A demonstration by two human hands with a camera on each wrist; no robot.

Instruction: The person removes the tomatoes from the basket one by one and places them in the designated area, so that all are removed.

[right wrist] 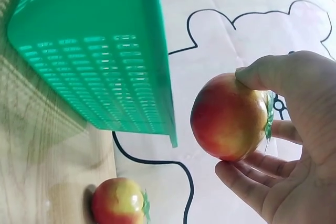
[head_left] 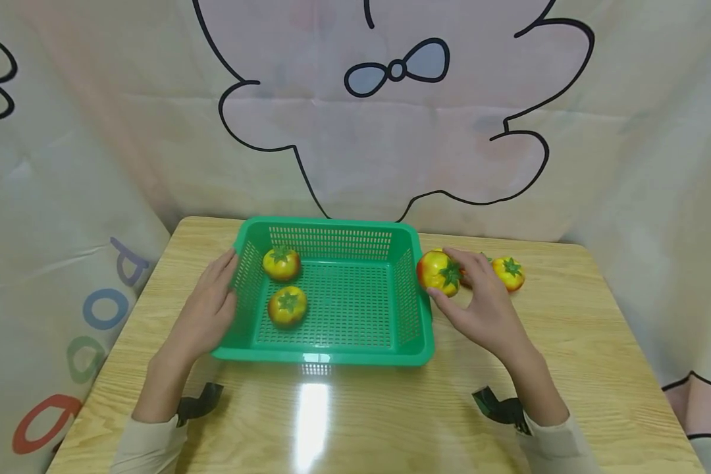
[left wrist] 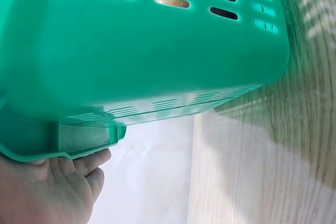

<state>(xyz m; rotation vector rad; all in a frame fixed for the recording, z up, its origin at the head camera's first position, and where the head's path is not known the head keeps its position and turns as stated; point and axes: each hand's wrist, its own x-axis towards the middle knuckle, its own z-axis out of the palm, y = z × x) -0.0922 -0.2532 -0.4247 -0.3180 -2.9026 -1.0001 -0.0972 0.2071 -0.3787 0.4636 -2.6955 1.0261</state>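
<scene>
The right hand (head_left: 486, 304) pinched a round, glossy red-and-yellow fruit (head_left: 437, 272) between spread thumb and fingers, right of the rectangular green plastic basket (head_left: 367, 357); the left hand (head_left: 206, 311), nearly straight-fingered, touched its left rim.

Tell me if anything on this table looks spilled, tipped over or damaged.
Nothing stands out. The green basket sits upright on the table, no cracks visible, with two fruits inside it. The right hand holds another fruit beside the basket, its visible skin unbroken. Nothing appears spilled.
</scene>
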